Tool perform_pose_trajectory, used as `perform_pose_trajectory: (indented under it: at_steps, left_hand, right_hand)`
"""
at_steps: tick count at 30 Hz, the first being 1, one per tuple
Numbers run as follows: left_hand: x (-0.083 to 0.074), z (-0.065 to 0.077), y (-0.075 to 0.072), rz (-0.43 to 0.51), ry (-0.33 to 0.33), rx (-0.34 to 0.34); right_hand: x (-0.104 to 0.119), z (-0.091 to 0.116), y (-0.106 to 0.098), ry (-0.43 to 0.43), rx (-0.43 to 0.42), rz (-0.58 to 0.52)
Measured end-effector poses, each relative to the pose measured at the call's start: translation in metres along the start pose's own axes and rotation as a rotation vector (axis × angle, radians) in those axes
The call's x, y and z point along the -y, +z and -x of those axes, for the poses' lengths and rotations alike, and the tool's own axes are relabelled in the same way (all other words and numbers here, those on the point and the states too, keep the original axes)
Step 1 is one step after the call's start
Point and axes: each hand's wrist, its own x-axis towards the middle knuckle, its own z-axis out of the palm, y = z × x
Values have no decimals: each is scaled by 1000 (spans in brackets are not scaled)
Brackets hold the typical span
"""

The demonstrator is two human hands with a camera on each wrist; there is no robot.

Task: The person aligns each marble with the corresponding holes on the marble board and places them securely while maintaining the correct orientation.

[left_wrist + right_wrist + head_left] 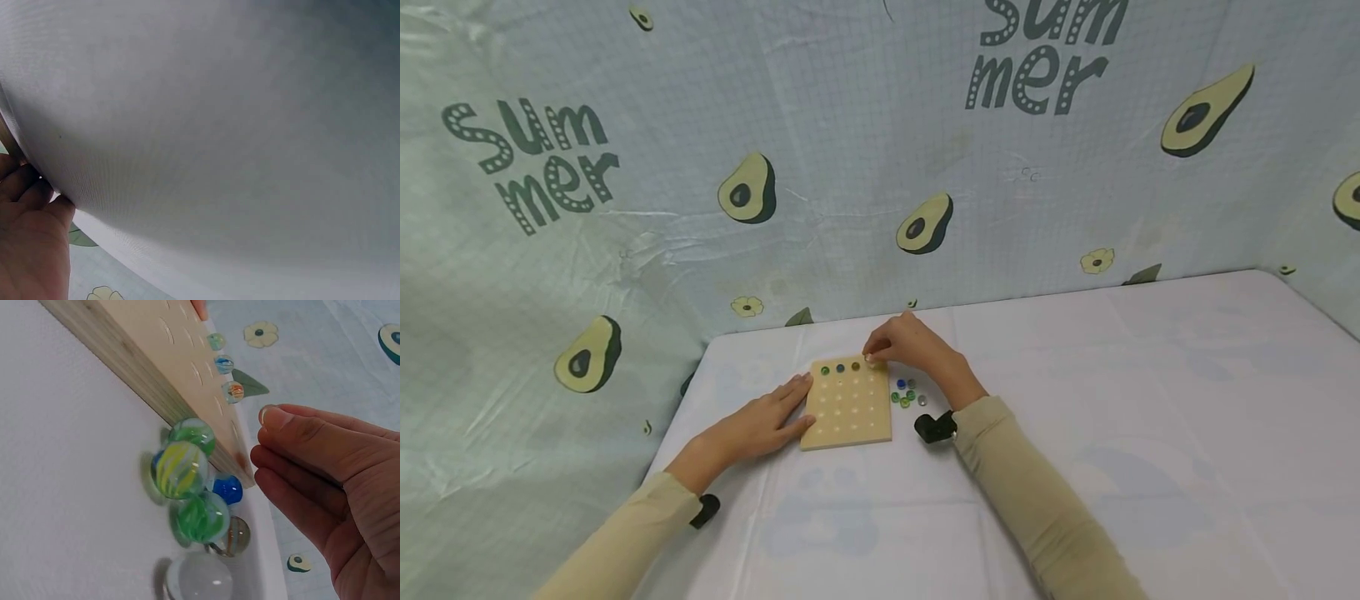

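A square wooden board with rows of shallow round hollows lies on the table. Three glass marbles sit in its far row: a green one, a blue one and an orange-brown one. My left hand rests along the board's left edge, fingers extended. Over the far right corner, my right hand pinches a clear marble between thumb and fingertips, mostly hidden by them. Beside the board's right edge lie several loose marbles, among them a yellow-striped one, a blue one and a whitish one.
A white cloth covers the table. Behind it and on the left hangs a pale curtain printed with avocados and lettering. Both wrists wear a small black camera, such as the right one. Mostly tablecloth fills the left wrist view.
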Motion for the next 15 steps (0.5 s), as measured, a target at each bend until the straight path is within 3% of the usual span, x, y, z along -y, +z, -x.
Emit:
perform_pose_trajectory:
  at_steps: [15]
  left_hand:
    - [0,1,-1,8,-9,2]
  right_hand:
    - [0,-6,4,135,26,-51]
